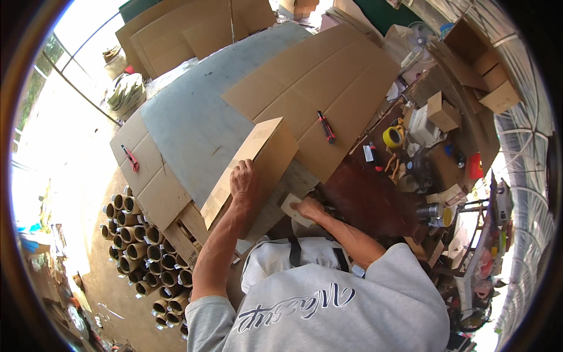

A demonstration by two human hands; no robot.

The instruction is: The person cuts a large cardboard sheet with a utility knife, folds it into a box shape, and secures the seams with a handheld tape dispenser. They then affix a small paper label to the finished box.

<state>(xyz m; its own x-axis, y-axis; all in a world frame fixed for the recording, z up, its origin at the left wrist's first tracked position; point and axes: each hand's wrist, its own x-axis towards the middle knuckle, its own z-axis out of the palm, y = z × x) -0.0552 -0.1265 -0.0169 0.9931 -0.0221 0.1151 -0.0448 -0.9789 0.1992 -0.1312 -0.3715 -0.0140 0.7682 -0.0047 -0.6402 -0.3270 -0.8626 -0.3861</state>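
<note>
A narrow cardboard box (275, 152) stands tilted before me on the table's near part. My left hand (244, 180) grips it along its upper edge, fingers bent over the long narrow side. Lower and to the right, my right hand (310, 209) holds a pale flat rectangular piece (294, 207), whose material I cannot make out. That piece is apart from the box, close to my waist. Beyond the box, a red-and-black utility knife (326, 127) lies on a large cardboard sheet (308, 88). Another red utility knife (129, 158) rests on cardboard at the left.
A grey tabletop (189, 101) spreads under the sheets. Several cardboard tubes (149, 253) are stacked on the floor at left. On the right are a yellow tape roll (392, 137), pliers (392, 165), cans (430, 211), an open carton (479, 61) and a fan (420, 42).
</note>
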